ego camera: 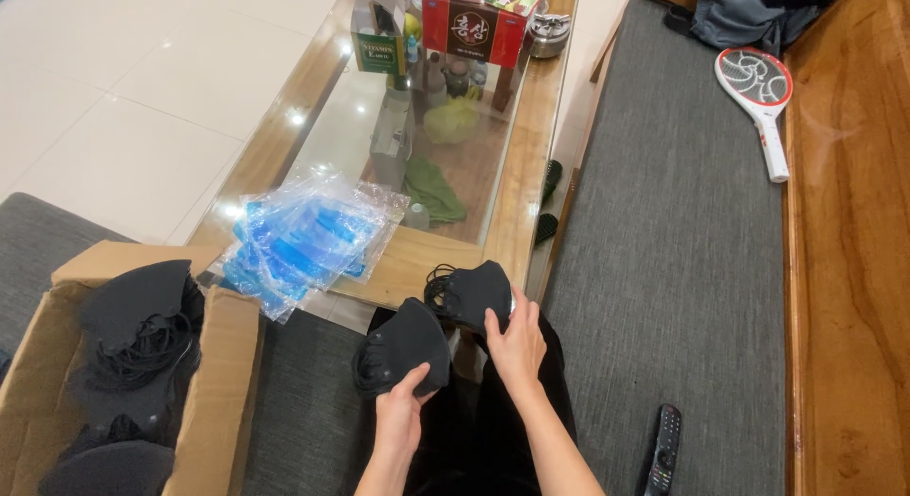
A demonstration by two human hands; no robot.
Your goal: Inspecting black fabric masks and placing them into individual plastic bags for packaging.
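My left hand (398, 411) grips a stack of black face masks (408, 349) by its lower edge, over my lap. Just right of it, my right hand (517, 340) holds a second black mask (474, 292) with its ear loops bunched at the left; this one rests at the near corner of the glass-topped wooden table (517, 188). A pile of clear and blue plastic bags (303, 240) lies on the table's near left part. At the lower left stands an open cardboard box (223, 363) filled with more black masks (133, 335).
The table's far end carries boxes, bottles and a small metal pot (548, 34). On the grey bench cushion (682, 221) to my right lie a black remote control (664, 449) and, by the wooden edge, a red and white racket-shaped swatter (758, 93). White floor tiles lie left.
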